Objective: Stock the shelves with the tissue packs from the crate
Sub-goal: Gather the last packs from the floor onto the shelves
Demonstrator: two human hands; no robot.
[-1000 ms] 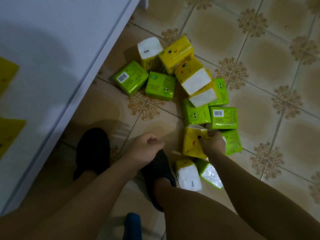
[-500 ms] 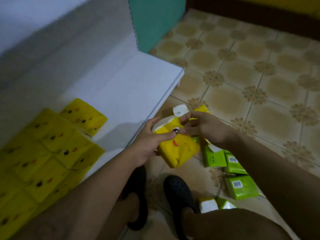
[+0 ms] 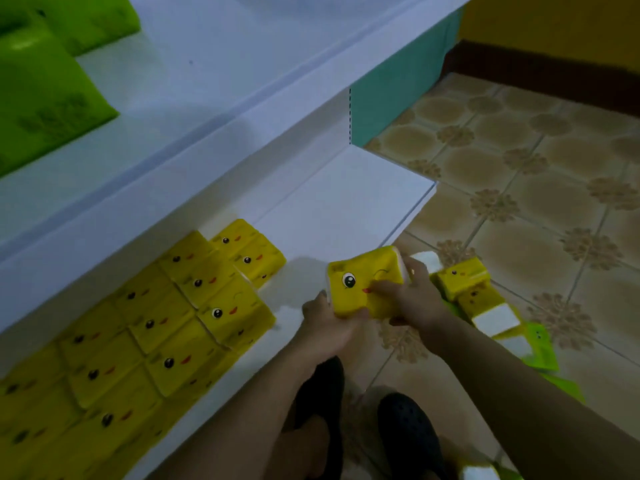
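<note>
The left hand (image 3: pixel 327 327) and right hand (image 3: pixel 414 299) each curl fingers round one yellow tissue pack (image 3: pixel 360 282) at the edge of the lower shelf (image 3: pixel 346 202), beside the stocked yellow packs (image 3: pixel 173 323). The floor packs (image 3: pixel 479 289) lie partly behind the right wrist. Farther up, blurred green packs (image 3: pixel 41 84), probably tissues, are cut off.

Dim, bluish indoor light; soft motion blur, wide-angle bending at edges.

yellow face-print tissue pack (image 3: pixel 360 289), brown floral floor tiles (image 3: pixel 519 202)
</note>
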